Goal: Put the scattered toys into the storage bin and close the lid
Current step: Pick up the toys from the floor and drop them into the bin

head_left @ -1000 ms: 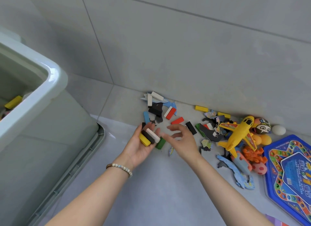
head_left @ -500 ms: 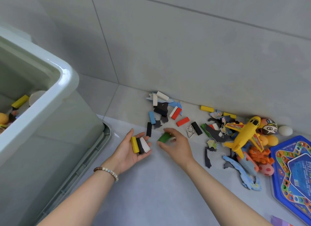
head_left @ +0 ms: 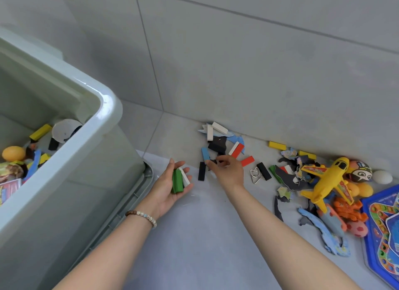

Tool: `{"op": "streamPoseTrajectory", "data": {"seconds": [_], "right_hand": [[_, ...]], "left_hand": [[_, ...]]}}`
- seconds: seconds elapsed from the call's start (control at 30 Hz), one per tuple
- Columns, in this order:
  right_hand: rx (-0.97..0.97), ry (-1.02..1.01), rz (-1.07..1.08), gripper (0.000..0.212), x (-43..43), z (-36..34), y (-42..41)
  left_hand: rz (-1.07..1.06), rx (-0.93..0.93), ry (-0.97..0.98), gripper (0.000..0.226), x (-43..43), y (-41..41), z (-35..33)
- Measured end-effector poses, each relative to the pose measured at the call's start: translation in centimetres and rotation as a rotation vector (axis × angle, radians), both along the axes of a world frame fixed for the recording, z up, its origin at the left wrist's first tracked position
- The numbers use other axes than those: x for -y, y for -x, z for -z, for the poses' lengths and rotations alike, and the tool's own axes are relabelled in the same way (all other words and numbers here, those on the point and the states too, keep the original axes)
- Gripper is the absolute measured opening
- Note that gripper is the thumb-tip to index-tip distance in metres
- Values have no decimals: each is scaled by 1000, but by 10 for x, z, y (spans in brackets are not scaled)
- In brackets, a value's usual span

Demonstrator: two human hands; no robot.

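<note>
My left hand (head_left: pixel 170 188) lies palm up beside the bin and holds a small stack of blocks, with a green block (head_left: pixel 177 180) on top and a white one at its edge. My right hand (head_left: pixel 228 170) reaches into the scattered blocks near the wall. Its thumb and fingers curl round a small dark piece (head_left: pixel 220 164) beside a blue block (head_left: pixel 205 153). A black block (head_left: pixel 201 171) lies between my hands. The pale green storage bin (head_left: pixel 108 108) stands open at left, with several toys inside. Its lid (head_left: pixel 149 173) lies on the floor under it.
Loose toys line the tiled wall: red block (head_left: pixel 247 161), wire puzzle (head_left: pixel 255 175), yellow plane (head_left: pixel 328 179), white egg (head_left: pixel 382 177), foam puzzle pieces. A blue game board (head_left: pixel 384 225) sits at the far right. Grey floor stretches in front of me.
The green block passed from my right hand onto the stack in my left hand. My right hand then moved back up to the blocks near the wall. The view shifted toward the bin.
</note>
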State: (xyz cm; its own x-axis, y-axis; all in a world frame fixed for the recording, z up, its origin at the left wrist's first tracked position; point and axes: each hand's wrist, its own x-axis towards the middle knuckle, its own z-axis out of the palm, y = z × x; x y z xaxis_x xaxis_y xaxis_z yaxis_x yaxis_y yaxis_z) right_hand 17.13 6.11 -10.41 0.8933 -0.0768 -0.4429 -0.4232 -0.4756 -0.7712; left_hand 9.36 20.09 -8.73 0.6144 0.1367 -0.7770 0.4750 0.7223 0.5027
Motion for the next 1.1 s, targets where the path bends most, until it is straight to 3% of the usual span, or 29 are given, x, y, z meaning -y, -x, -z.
{"op": "streamPoseTrajectory", "data": {"seconds": [0.27, 0.5, 0.63, 0.7, 0.8, 0.93, 1.1], "right_hand": [[9, 118, 33, 29, -16, 12, -6], [-64, -91, 142, 19, -13, 0, -2], [-82, -257, -137, 14, -10, -18, 15], [-68, -217, -163, 17, -5, -15, 16], [-47, -103, -27, 19, 3, -1, 12], [-59, 84, -68, 33, -4, 13, 21], [-64, 186, -33, 31, -11, 12, 22]], "left_hand": [[-76, 24, 80, 35, -3, -7, 2], [-97, 26, 144, 37, -3, -12, 4], [-70, 48, 195, 43, 1, -15, 1], [-66, 48, 149, 34, 2, -16, 0], [-45, 15, 61, 22, 1, -14, 0], [-76, -25, 62, 20, -3, -9, 2], [-70, -25, 67, 17, -10, -1, 5]]}}
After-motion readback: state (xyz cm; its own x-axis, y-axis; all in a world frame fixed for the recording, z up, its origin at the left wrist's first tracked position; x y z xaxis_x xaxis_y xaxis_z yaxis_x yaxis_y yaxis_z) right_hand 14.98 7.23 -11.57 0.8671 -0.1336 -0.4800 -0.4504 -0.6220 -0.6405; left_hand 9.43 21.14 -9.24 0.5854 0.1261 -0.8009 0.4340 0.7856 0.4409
